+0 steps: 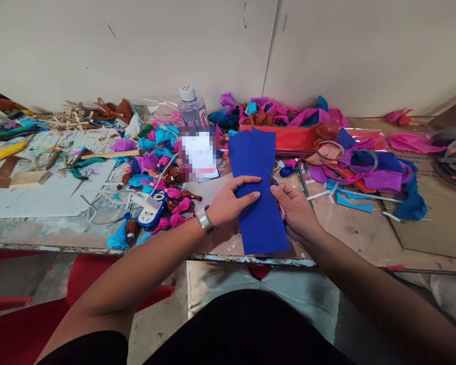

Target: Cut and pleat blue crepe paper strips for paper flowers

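Note:
A long dark-blue sheet [264, 223] is held up over the table's front part, with a slit in its top edge. On its left side my left hand [230, 203] grips it, thumb on the front face and a metal-band watch [204, 219] at the wrist. My right hand [292, 208] is closed at the sheet's right edge around small scissors [271, 178], whose dark blades point up against the sheet. Part of a pinkish handle shows under the fingers.
Behind stand a water bottle [193, 109] and a blurred phone-like item [199, 152]. Left are a blue-and-white power strip [151, 213], cables, crumpled paper bundles and green-handled pliers [78, 172]. Right are tape rings [364, 160], coloured paper scraps and cardboard [433, 223].

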Demonstrator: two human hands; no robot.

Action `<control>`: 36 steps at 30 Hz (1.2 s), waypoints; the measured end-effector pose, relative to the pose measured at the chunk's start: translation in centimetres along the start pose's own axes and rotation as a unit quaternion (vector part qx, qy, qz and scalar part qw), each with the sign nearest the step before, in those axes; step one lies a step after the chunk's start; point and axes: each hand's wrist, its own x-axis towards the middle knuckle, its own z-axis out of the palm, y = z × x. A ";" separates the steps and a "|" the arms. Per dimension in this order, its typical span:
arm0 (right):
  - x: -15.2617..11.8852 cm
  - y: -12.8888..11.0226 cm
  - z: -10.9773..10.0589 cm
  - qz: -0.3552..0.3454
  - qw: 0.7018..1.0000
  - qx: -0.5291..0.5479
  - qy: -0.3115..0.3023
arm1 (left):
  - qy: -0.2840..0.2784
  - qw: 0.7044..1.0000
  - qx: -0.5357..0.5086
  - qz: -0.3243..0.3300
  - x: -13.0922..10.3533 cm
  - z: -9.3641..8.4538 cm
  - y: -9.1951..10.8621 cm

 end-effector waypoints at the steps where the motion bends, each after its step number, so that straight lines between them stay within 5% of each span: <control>1: 0.0 0.0 0.0 -0.001 1.000 0.000 -0.001 | -0.001 1.000 -0.002 -0.001 0.0 0.0 0.0; 28: 0.0 0.1 0.1 -0.009 1.000 0.002 -0.006 | 0.010 1.000 0.014 0.015 -0.1 0.1 0.1; 36: 0.0 0.3 -0.2 -0.006 1.000 -0.009 -0.019 | 0.055 0.994 -0.092 -0.002 0.7 -0.1 -0.8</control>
